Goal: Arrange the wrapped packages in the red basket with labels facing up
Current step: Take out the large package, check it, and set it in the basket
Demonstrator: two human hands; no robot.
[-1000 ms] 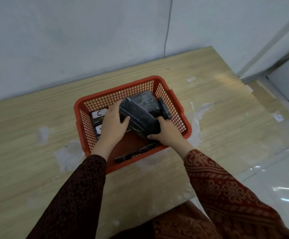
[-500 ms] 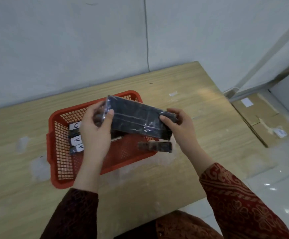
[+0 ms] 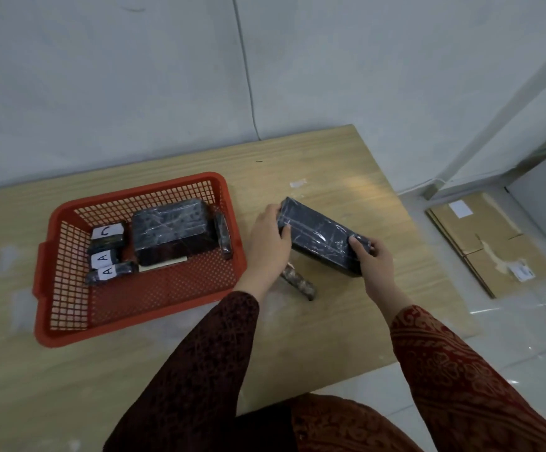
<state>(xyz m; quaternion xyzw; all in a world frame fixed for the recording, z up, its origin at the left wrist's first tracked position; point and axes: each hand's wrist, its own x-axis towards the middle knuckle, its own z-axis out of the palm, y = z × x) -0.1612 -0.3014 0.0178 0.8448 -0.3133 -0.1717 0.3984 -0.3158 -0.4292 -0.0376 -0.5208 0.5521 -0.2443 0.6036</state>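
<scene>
Package (image 3: 322, 234), long, film-wrapped, likely stiff and slippery, spans left hand (image 3: 270, 243) and right hand (image 3: 371, 256), both clasped on its ends, best gripped endwise.

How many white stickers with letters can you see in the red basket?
3. All sit on the small dark packages along the left side of the red basket: the C label farthest back, an A label in the middle, another A label nearest. Others may be hidden.

a wooden table (image 3: 346, 164) carries a red basket (image 3: 69, 334) at left and a small wrapped package (image 3: 299, 283) beside it.
</scene>
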